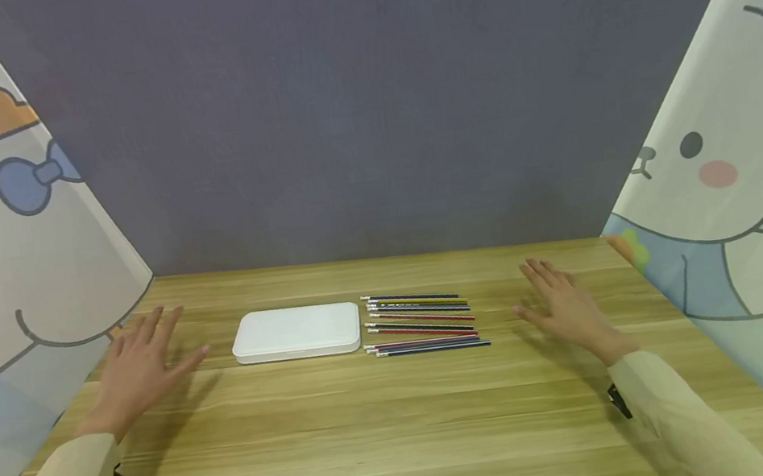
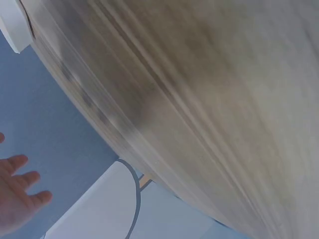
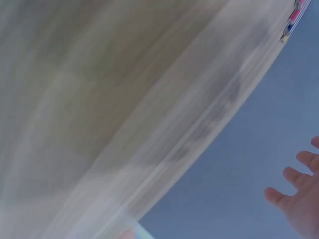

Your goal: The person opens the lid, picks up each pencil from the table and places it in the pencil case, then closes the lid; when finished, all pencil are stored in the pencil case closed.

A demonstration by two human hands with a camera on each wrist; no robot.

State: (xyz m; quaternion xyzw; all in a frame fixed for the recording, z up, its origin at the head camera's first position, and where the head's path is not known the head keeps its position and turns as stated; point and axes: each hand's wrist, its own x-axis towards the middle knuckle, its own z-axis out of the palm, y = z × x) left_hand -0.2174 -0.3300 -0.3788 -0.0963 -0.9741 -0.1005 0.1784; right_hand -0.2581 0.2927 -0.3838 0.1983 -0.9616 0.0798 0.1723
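A closed white case (image 1: 295, 332) lies flat on the wooden table, a little left of the middle. Just right of it, several pencils (image 1: 423, 326) in dark, red and yellow lie side by side, roughly parallel, their eraser ends toward the case. My left hand (image 1: 135, 374) is left of the case, fingers spread, holding nothing. On the other side, my right hand (image 1: 568, 316) is right of the pencils with its fingers extended, apart from them. In the left wrist view a corner of the case (image 2: 15, 25) shows; a few pencil ends (image 3: 293, 22) appear in the right wrist view.
A dark grey panel (image 1: 349, 112) rises behind the table (image 1: 353, 453). Cartoon-printed sheets flank it, a pig-like figure (image 1: 1, 242) on the left and a rabbit (image 1: 724, 173) on the right. Each wrist bears a black strap.
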